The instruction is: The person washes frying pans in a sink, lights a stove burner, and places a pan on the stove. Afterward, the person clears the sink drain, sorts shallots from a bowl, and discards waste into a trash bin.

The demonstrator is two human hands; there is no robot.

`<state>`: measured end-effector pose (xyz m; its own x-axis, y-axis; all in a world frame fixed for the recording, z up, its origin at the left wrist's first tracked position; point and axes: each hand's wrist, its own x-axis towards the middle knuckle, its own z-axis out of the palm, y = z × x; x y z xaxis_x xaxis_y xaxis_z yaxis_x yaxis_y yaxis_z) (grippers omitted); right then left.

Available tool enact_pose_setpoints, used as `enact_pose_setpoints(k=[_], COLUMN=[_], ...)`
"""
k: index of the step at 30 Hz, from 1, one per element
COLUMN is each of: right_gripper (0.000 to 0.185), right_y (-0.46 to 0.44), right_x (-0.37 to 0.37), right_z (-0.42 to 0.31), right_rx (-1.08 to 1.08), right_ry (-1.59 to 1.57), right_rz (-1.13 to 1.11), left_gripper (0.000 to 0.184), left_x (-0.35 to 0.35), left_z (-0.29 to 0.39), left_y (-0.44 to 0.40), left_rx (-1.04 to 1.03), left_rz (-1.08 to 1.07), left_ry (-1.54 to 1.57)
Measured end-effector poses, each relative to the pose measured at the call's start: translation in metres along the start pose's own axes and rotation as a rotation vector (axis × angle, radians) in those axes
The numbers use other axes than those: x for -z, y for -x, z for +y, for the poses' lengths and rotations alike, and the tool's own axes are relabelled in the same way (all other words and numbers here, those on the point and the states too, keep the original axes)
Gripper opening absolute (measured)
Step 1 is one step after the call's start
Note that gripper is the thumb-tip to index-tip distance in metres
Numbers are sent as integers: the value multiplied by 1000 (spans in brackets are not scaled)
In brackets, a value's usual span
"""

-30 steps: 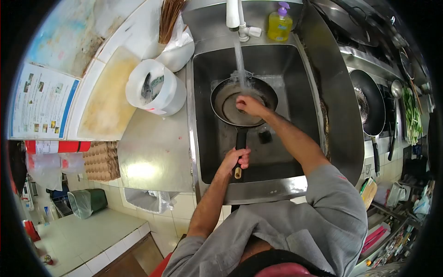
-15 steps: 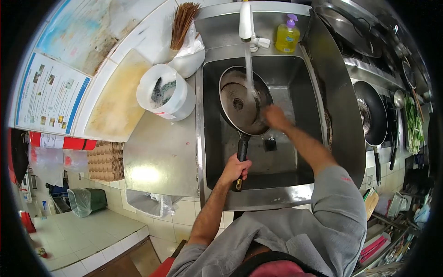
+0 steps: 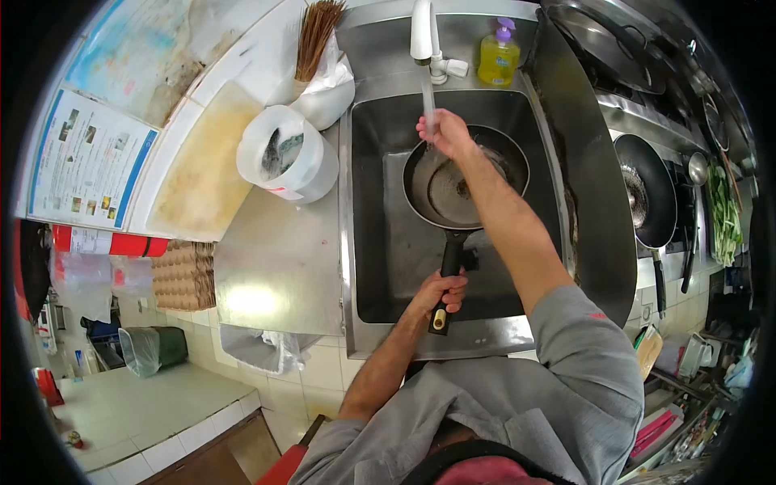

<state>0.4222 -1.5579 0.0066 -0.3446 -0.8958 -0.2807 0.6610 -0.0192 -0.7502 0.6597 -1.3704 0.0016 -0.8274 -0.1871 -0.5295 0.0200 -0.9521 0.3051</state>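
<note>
My left hand point(image 3: 440, 295) is wrapped round the black handle of a frying pan point(image 3: 440, 198), which I hold in the steel sink point(image 3: 384, 275). Water stands in the pan, and its dark inside shows ring marks. Above the pan's far left rim, my right hand point(image 3: 444, 133) is in the stream of water from the white tap point(image 3: 421, 36). Its fingers are loosely bent and apart, and I see nothing in them. My right forearm crosses over the pan and hides part of it.
A white bucket point(image 3: 323, 166) with a dark scrubber inside stands left of the sink, by a bundle of thin sticks point(image 3: 317, 40). Behind the sink is a yellow soap bottle point(image 3: 498, 61). Another frying pan point(image 3: 659, 194) sits on the stove at right.
The pan has moved right in the sink, with my left hand on its handle. My right hand has gone from the pan's right side up and left into the water stream.
</note>
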Motion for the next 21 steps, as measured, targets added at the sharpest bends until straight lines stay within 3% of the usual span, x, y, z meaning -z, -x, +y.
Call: enact_pose_setpoints(k=[2,4,5,7,8,10,11,13,14,15,17,18,19,21], right_gripper=[14,14,14,14,14,15,15,16,17,17,16,15,15,16], right_y=[9,30,33,31,29,22,22,27,40,35,16,11,9,26], right_x=[9,23,33,56,57,60,58,48,33,38,59,65,68,54], right_z=[-4,4,10,29,29,25,32,58,53,56,62,62,69,74], right_rx=[0,-79,-80,250,248,311,313,316,214,210,167,241,240,99], right_ry=[151,1298,1299,1538,1535,1503,1500,1613,1607,1609,1646,1609,1606,1572], right_rz=[0,-304,-313,-335,-345,-45,-43,-282,-340,-346,-138,-110,-110,-331], left_gripper=[17,19,20,21,23,23,23,23,24,24,25,25,25,25], left_x=[-1,-6,-7,-10,-10,-9,-9,-5,-4,-4,-4,-2,0,4], left_z=[-2,2,6,13,14,10,10,8,7,6,6,6,3,2], left_y=[-1,5,9,16,18,19,19,18,19,19,23,23,22,21], left_rx=[-4,-39,-72,-79,-79,-87,-97,-102,-108,-109,-78,-79,-92,-100], left_rz=[2,31,67,92,109,115,114,109,104,106,135,137,123,105], left_ry=[-62,-157,-255,-259,-270,-256,-250,-264,-272,-266,-236,-237,-260,-279])
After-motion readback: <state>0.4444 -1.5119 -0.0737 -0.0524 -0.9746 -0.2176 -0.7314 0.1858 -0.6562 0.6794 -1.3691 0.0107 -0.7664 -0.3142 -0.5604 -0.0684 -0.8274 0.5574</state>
